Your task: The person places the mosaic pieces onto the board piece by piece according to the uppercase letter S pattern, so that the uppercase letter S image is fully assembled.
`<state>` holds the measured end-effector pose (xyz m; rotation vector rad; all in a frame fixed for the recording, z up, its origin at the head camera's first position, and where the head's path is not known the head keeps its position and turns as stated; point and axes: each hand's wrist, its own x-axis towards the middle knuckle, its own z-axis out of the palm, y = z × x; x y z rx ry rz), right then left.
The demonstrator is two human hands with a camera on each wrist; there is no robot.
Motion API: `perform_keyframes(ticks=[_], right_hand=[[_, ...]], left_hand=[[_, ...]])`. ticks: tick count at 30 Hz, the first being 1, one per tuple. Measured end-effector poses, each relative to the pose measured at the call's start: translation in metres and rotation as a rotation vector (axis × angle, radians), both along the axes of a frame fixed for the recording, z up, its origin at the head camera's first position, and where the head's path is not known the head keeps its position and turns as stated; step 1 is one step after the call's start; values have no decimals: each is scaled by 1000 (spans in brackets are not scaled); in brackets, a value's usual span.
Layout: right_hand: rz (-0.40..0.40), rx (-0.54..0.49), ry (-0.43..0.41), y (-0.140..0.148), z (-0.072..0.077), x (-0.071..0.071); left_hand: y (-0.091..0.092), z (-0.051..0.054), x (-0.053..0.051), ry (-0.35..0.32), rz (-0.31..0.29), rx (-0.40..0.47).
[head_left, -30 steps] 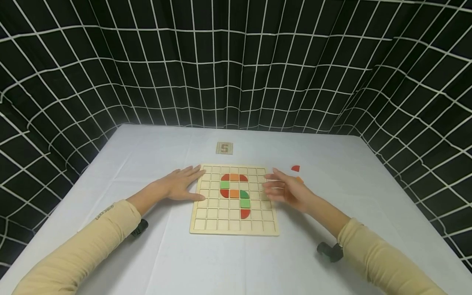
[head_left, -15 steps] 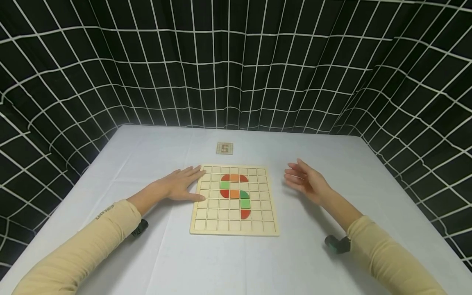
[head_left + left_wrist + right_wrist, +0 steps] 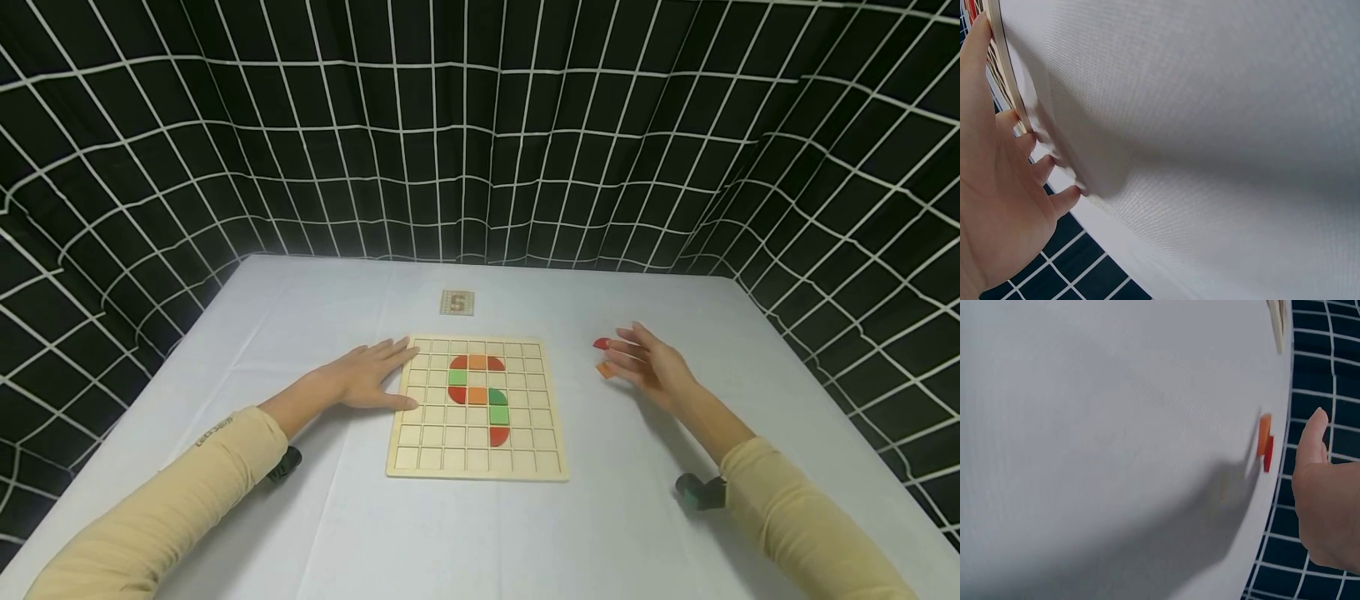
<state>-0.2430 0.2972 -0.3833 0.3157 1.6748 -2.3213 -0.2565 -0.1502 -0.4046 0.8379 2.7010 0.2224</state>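
Observation:
A square wooden grid board [image 3: 442, 458] lies on the table, bearing red, orange and green tiles in a curved S-like row, among them a light green tile [image 3: 498, 415]. My left hand [image 3: 363, 379] rests with spread fingers at the board's left edge, thumb and fingertips over its rim; the left wrist view shows the fingers along that edge. Right of the board, my right hand [image 3: 652, 367] hovers with relaxed fingers, holding nothing. Just by its fingertips lie an orange tile [image 3: 604, 369] and a red quarter-round tile [image 3: 601, 343]. In the right wrist view, both tiles sit apart from the hand.
A small card [image 3: 457, 302] with a brown S-like figure on a grid lies behind the board. White cloth covers the table [image 3: 337, 292]. Black curtains [image 3: 480, 125] with white grid lines stand around the back and sides.
My right hand has moved right, from the board's right edge to beside the loose tiles. Hidden half a second ago, these tiles show again. My left hand and the board have stayed put.

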Motion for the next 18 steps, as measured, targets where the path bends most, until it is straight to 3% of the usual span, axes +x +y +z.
perform_keyframes(ticks=[9,14,18], right_hand=[[-3,40,-33,13,-4,1],[34,117,-50,15,-6,3],[27,241,-57,12,-8,3]], left_hand=[[-1,-2,-1,6,-2,2],[-1,-4,-1,2,1,10],[0,-5,-1,6,-3,11]])
